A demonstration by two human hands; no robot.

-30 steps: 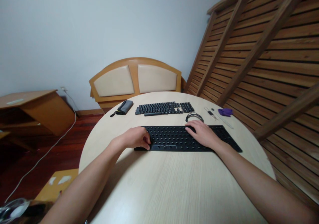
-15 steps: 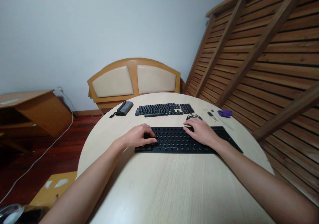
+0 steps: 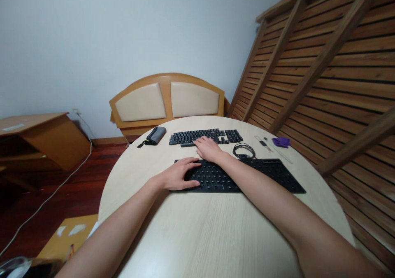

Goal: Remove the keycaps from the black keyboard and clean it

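My left hand [image 3: 182, 174] lies over the left end of a black keyboard base [image 3: 262, 177], thumb and fingers spread apart. Small posts stand in rows on the base where keycaps fit. My right hand [image 3: 208, 148] reaches past the base's far edge to the loose black keycaps [image 3: 188, 136], which are laid out in keyboard order. Its fingers stretch over the lower rows, with the tips close to the long space bar cap [image 3: 188, 145]. Whether they touch a cap cannot be made out. My right forearm covers part of the base's middle.
A coiled black cable [image 3: 243, 149] lies behind the base. Farther right are small tools [image 3: 263, 143], a thin white stick [image 3: 284, 155] and a purple cloth [image 3: 280, 141]. A grey zip pouch [image 3: 155, 136] sits at the left of the round table [image 3: 197, 237]. Wooden slats [image 3: 333, 72] lean along the right.
My right hand has moved from the base's upper edge forward and left to the loose keycaps, uncovering the cable coil. My left hand's fingers have spread wider over the base.
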